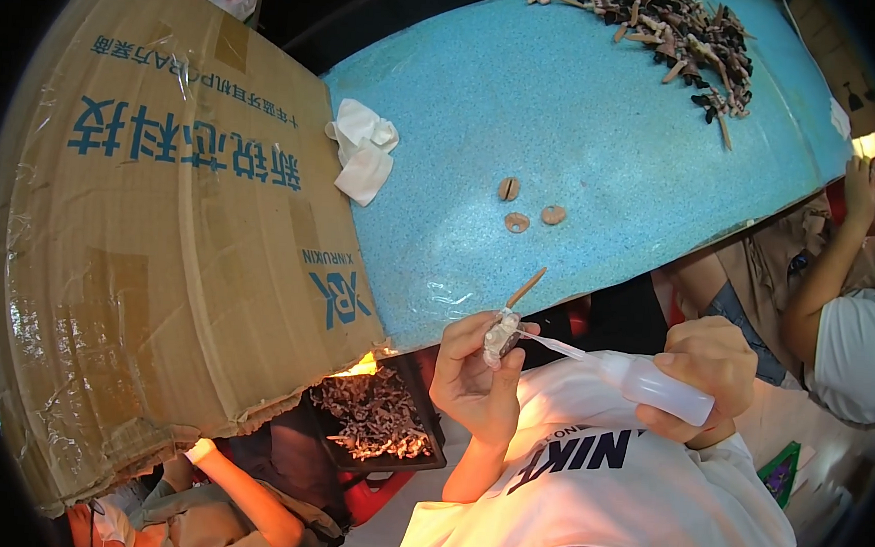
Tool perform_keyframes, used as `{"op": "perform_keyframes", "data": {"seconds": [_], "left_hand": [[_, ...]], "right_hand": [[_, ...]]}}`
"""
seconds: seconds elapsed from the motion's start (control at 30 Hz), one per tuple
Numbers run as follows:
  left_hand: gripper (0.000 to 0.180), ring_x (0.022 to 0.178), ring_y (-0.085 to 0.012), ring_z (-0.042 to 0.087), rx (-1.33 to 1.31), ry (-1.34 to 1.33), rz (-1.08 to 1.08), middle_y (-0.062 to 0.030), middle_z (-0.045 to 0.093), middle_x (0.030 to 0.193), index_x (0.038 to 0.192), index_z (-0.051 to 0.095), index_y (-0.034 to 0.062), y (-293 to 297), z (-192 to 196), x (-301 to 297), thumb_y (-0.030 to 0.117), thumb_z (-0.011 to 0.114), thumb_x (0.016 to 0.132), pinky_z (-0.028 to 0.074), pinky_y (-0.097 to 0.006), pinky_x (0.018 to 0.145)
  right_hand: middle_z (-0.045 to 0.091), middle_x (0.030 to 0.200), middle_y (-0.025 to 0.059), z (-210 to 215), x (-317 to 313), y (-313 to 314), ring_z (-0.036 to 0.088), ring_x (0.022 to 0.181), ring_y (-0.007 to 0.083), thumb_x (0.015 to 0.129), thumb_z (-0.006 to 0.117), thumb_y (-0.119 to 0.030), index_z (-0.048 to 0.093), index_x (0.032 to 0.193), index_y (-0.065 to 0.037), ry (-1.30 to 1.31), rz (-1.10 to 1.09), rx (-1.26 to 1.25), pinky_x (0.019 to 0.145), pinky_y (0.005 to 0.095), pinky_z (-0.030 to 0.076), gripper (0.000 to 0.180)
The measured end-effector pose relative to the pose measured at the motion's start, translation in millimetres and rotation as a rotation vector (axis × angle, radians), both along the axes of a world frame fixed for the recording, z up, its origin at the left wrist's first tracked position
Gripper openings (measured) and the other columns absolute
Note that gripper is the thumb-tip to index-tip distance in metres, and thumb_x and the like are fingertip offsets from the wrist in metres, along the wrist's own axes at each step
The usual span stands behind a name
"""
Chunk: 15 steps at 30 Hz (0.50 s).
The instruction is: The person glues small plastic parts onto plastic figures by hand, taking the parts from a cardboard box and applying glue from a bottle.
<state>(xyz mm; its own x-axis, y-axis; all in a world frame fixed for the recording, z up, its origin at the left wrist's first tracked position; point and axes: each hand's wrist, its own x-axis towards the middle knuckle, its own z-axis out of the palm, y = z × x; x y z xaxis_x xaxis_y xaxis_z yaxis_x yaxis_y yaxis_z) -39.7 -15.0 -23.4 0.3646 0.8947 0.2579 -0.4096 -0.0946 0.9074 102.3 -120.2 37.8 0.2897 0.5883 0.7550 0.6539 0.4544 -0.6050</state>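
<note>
My left hand (478, 381) pinches a small lumpy piece (501, 340), whitish with a darker side, between thumb and fingertips. From its top a thin brown wooden stick (527, 286) points up and to the right. Wrapped in my right hand (714, 369) is a translucent white squeeze bottle (666, 390), tilted on its side. Its thin nozzle (558, 348) reaches left to the lumpy piece; whether the tip touches it I cannot tell. Beyond my hands, three small brown round pieces (517, 223) lie on the blue table (447, 124).
A large cardboard box (169, 247) covers the left side. Crumpled white tissue (365, 154) lies against it. At the far right is a heap of dark and pinkish pieces with sticks (682, 48). A black tray (436, 454) holds similar pieces. Co-workers' arms (253, 498) show at both sides.
</note>
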Motion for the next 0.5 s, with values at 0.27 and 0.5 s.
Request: {"op": "perform_keyframes", "data": {"seconds": [0.27,0.5], "left_hand": [[0.030,0.077,-0.0283,0.062,-0.001,0.008,0.001,-0.0158,0.054,0.099,0.101,0.051,0.0020,1.8,-1.1,-4.9,0.011,0.066,0.077,0.055,-0.038,0.065],[0.029,0.078,-0.0288,0.062,-0.024,-0.008,-0.020,-0.0155,0.054,0.099,0.100,0.051,0.0016,1.2,-3.5,-2.6,0.011,0.066,0.077,0.055,-0.037,0.066]], "right_hand": [[0.047,0.050,0.0056,-0.5,-1.7,-0.4,0.045,0.036,0.0176,0.060,0.078,-0.014,0.056,0.083,0.003,0.026,0.053,-0.037,0.035,0.0251,0.035,0.036],[0.047,0.049,0.0059,-5.0,-3.3,3.3,0.045,0.036,0.0178,0.062,0.078,-0.014,0.055,0.084,0.004,0.024,0.104,-0.031,0.035,0.0253,0.035,0.037]]}}
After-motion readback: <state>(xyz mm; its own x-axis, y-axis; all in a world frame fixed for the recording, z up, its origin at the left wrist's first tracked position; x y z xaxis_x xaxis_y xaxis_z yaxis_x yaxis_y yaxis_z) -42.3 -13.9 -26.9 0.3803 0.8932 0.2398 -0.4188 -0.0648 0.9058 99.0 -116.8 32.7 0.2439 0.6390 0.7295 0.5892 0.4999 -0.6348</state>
